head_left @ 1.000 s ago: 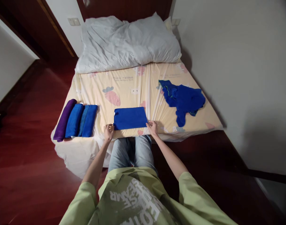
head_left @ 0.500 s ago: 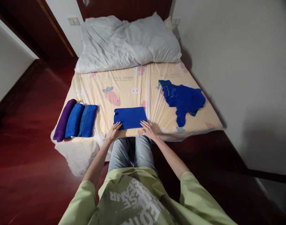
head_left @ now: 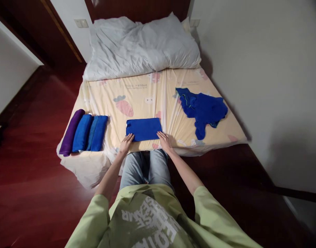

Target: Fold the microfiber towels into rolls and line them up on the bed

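A folded blue towel lies flat as a rectangle near the bed's front edge, with a small pale tag at its left side. The fingers of my left hand are stretched out and rest on its near left corner. At the near right corner, my right hand touches the towel with extended fingers. Both thumbs are hard to make out. Farther right, a crumpled blue cloth with green edging is spread loosely, away from both hands.
On the bed's left side, a purple rolled towel lies beside several blue rolled or folded towels. White bedding is piled at the headboard. The patterned sheet covers the bed, and a wall runs along the right.
My right hand has shifted slightly at the towel's near right corner, and its fingers are closer together. My left hand and the folded towel have hardly moved.
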Demonstrator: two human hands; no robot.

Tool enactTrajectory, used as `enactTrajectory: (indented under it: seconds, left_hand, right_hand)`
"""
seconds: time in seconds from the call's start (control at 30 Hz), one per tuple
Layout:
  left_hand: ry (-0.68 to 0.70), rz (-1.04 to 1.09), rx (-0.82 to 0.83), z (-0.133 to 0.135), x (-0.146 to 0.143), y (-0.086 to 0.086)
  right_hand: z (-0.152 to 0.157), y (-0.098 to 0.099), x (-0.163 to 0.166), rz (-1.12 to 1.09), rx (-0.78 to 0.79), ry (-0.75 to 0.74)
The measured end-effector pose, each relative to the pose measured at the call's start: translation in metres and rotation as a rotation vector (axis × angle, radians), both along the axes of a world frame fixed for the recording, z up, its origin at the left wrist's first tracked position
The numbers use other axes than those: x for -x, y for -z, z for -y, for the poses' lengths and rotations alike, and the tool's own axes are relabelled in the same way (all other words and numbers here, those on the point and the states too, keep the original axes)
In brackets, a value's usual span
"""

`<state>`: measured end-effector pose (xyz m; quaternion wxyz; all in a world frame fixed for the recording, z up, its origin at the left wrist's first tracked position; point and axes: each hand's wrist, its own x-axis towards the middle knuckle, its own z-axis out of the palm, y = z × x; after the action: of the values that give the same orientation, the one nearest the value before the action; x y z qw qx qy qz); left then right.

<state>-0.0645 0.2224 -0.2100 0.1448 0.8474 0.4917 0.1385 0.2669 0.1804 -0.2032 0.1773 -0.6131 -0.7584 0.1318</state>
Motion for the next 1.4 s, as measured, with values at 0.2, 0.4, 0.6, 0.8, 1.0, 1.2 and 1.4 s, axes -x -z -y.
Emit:
enactTrajectory:
  seconds: [0.2, 0.4, 0.6, 0.8, 1.0, 1.2, 1.4]
  left_hand:
    - [0.044, 0.023, 0.022, 0.028, 0.016, -0.005]
    - [-0.023, 0.239, 0.078, 0.043, 0.028, 0.000]
    - [-0.229, 0.421, 0.114, 0.031, 0.029, -0.007]
    - [-0.380, 0.550, 0.215, 0.026, 0.030, -0.007]
    - [-0.551, 0.584, 0.277, 0.020, 0.026, -0.003]
    - [-0.644, 0.520, 0.279, 0.006, 0.020, -0.008]
    - [-0.718, 0.499, 0.331, -0.004, 0.018, -0.009]
  right_hand:
    - [0.024, 0.000, -0.009, -0.037, -0.074, -0.055]
    - [0.037, 0.011, -0.020, -0.250, -0.062, -0.044]
    - [0.018, 0.027, -0.021, -0.529, -0.045, 0.138]
    - [0.012, 0.037, -0.022, -0.804, -0.003, 0.226]
    - [0.006, 0.041, -0.022, -0.936, 0.072, 0.361]
    - [-0.001, 0.041, -0.018, -0.973, 0.048, 0.429]
    - [-0.013, 0.041, -0.015, -0.979, 0.037, 0.572]
